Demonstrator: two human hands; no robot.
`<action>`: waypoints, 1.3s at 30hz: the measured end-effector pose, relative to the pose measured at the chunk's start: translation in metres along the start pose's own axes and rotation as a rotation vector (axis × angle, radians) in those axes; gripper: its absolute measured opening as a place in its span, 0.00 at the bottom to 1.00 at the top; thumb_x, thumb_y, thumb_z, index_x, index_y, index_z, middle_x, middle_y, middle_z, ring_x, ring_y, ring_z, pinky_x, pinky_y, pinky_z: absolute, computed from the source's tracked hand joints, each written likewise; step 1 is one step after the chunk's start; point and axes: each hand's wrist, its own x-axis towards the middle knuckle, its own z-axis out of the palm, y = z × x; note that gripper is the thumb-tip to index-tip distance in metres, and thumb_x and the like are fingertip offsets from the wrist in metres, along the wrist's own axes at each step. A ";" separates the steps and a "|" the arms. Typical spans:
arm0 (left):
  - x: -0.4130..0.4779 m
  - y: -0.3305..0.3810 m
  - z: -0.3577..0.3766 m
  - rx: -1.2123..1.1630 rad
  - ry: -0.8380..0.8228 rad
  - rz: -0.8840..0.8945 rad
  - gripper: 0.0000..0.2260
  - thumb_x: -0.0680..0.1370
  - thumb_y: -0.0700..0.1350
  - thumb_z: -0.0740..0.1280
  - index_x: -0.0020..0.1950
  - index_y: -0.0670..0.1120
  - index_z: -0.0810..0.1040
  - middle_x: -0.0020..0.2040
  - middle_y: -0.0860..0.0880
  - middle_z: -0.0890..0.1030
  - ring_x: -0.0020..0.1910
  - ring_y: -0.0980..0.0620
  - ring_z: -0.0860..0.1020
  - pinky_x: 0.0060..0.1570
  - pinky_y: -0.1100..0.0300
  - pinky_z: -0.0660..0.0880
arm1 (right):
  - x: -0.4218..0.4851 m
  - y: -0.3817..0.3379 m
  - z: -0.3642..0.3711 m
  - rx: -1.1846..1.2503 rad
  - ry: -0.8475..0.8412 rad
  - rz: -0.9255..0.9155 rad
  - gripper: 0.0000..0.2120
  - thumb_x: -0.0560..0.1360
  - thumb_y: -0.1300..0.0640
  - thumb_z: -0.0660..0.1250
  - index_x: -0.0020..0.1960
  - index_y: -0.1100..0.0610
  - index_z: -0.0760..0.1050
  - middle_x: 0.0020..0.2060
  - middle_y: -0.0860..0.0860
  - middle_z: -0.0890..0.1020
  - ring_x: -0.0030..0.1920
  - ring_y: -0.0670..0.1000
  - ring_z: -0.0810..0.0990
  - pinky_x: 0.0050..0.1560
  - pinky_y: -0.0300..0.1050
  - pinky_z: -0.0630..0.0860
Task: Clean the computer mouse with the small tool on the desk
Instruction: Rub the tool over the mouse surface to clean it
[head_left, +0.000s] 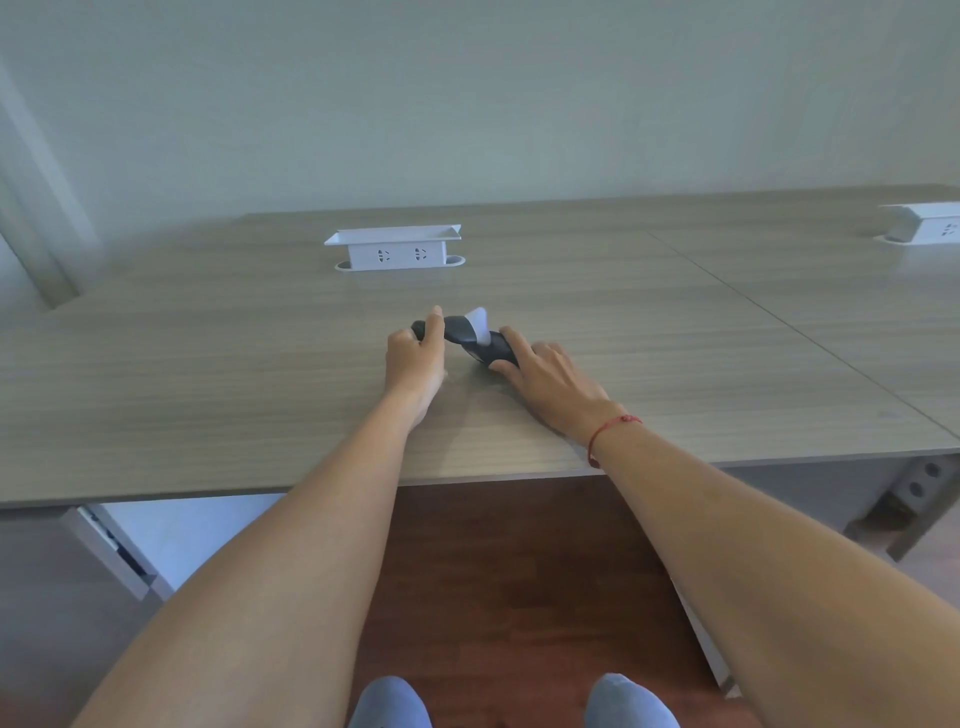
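Note:
A black computer mouse (491, 349) lies on the wooden desk (208, 395) near its middle. My right hand (548, 376) grips the mouse's right end, with the thumb on the near side and the fingers on the far side. Just left of it is the small tool (457, 328), dark with a pale grey-white tip (479, 323) that sticks up. The tool touches or overlaps the mouse's far left end. My left hand (415, 358) is closed around the tool's left end. The blur hides finer detail of both objects.
A white socket box (396, 248) stands on the desk behind the hands, and a second one (927, 223) at the far right. A seam (779, 322) runs diagonally across the desk on the right. The near edge (493, 478) crosses my forearms.

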 end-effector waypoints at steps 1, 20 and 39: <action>0.000 0.001 0.000 0.000 -0.008 0.003 0.20 0.78 0.58 0.61 0.32 0.47 0.63 0.26 0.51 0.64 0.24 0.50 0.66 0.25 0.63 0.65 | 0.000 0.000 0.000 -0.002 0.003 0.006 0.22 0.82 0.48 0.53 0.71 0.57 0.59 0.52 0.65 0.77 0.54 0.64 0.74 0.54 0.59 0.74; 0.000 0.003 0.006 0.054 -0.045 0.117 0.21 0.78 0.55 0.62 0.29 0.48 0.62 0.26 0.51 0.63 0.27 0.49 0.65 0.31 0.56 0.63 | 0.004 0.010 0.007 0.216 0.070 0.124 0.18 0.80 0.52 0.60 0.65 0.61 0.67 0.58 0.61 0.78 0.59 0.61 0.72 0.57 0.56 0.72; -0.005 -0.009 0.014 0.017 0.155 0.009 0.18 0.78 0.51 0.62 0.30 0.45 0.68 0.32 0.44 0.75 0.35 0.45 0.74 0.37 0.51 0.72 | 0.007 0.017 0.014 0.273 0.116 0.129 0.17 0.81 0.50 0.57 0.64 0.59 0.66 0.59 0.59 0.77 0.59 0.58 0.71 0.51 0.48 0.69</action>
